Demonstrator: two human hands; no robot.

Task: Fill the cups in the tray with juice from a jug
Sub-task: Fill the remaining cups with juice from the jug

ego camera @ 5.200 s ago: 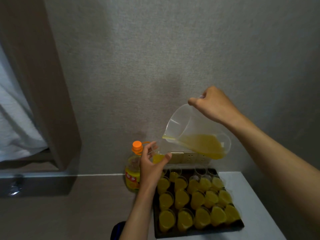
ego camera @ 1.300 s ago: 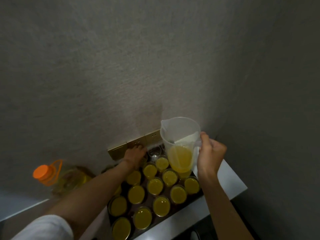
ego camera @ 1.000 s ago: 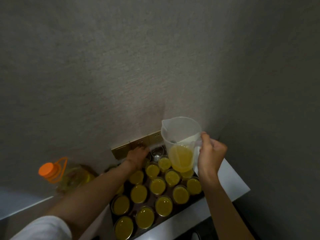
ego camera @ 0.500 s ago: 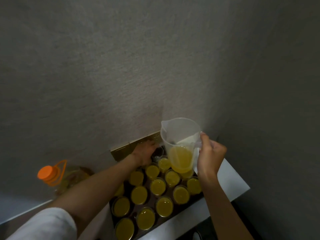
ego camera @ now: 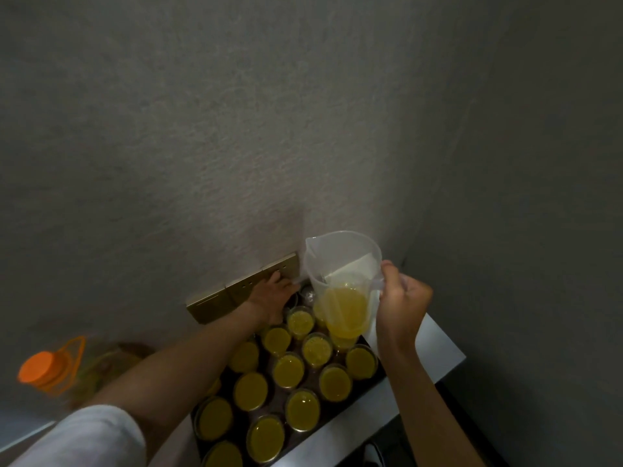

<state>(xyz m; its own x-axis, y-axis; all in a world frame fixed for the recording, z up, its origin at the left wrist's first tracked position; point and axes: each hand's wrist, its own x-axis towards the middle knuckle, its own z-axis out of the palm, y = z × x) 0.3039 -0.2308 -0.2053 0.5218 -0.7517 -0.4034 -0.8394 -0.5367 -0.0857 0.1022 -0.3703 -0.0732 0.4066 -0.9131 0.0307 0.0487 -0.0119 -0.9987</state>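
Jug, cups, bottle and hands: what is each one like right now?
jug: held upright above the tray, partly full of juice, not pouring.
filled cups: full of juice, standing in the tray.
back cup: looks empty.
tray: dark, packed with cups.
bottle: orange cap on.
right hand: grips the jug handle.
left hand: reaching to the back cups; grip hidden.

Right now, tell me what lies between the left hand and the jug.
In the head view, an unfilled cup at the tray's back, between the left hand and the jug.
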